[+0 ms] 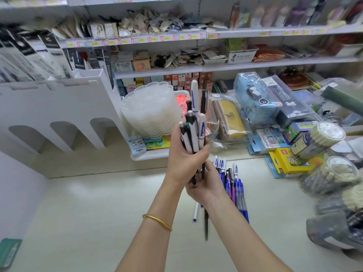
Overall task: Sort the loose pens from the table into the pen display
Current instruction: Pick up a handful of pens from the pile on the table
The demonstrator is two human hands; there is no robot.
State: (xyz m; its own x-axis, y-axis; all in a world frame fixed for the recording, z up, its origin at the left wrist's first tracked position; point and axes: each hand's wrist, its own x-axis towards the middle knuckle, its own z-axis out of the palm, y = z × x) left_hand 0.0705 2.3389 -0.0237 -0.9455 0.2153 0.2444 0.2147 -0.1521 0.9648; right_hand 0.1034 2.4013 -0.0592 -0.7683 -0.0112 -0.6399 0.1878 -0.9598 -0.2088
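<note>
Cream table (98, 203) below stocked shelves (157, 70) (loose pens (238, 191) nearby); left grip (186, 160), right grip (206, 186) clasp pen bundle (193, 132).

We've got the held pens (193, 132) in white barrels with black clips and blue lettering. On the cream table (98, 203), the loose pens (235, 185) run blue and purple under white caps. We see the pen display (59, 107) plain white, the bracelet (157, 220) gold, the box (290, 163) bright yellow, the packet (9, 252) teal.
</note>
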